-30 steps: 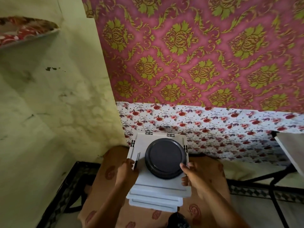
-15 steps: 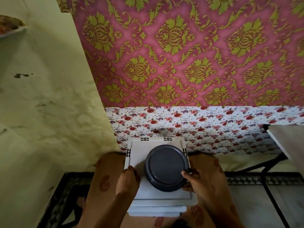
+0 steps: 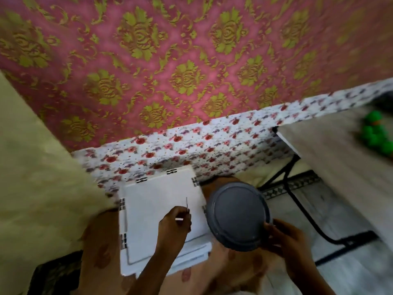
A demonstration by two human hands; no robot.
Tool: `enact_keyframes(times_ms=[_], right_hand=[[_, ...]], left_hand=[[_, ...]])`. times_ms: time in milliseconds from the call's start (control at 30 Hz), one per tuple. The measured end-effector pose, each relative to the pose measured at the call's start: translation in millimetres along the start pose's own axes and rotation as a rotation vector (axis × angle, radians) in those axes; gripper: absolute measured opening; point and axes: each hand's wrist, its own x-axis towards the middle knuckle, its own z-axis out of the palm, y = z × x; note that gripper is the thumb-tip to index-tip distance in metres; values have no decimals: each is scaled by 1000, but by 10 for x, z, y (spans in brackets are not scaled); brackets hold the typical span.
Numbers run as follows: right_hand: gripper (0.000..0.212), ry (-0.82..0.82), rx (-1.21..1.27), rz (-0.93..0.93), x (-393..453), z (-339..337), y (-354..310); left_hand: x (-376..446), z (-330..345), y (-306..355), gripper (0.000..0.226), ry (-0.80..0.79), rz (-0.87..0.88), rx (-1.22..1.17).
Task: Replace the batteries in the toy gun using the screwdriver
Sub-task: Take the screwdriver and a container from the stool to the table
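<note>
Two hands are busy: the left hand pinches a thin screwdriver above the white box. The right hand grips a round grey tin beside it.

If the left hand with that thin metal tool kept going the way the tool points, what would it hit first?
Probably the flower-patterned wall band beyond the white box; the left hand and its screwdriver seem above the lid, though depth is unclear.

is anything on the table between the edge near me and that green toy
Nothing visible: the stretch of table from its near edge to the blurred green toy looks bare. The right hand is off the table, holding a round grey container, and the left hand holds a thin metal tool.
</note>
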Motion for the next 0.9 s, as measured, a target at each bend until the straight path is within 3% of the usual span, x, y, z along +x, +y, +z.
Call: enact_keyframes(times_ms=[233, 300, 367, 433, 533, 667, 767, 900], right_hand=[[10, 320, 171, 47, -224, -1478, 47], [12, 384, 195, 32, -300, -1958, 92], [13, 450, 222, 23, -366, -2483, 136], [10, 517, 254, 17, -432, -2970, 194], [2, 561, 273, -41, -535, -3600, 256], [12, 647, 299, -49, -620, -4284, 290], [4, 663, 310, -22, -631, -4660, 305], [11, 678, 339, 7, -449, -5021, 320]], left_hand=[[-321, 1191, 558, 8, -262, 145, 100], [-443, 1626, 653, 21, -347, 149, 113], [-604, 2128, 744, 12, -415, 141, 54], [-901, 2552, 981, 5, -451, 245, 51], [-1217, 3152, 1245, 5, -516, 320, 42], [-1453, 3832, 1494, 11, -585, 291, -31], [-1533, 4171, 1638, 15, -582, 281, -59], [-1526, 4512, 1780, 17, -579, 291, -63]])
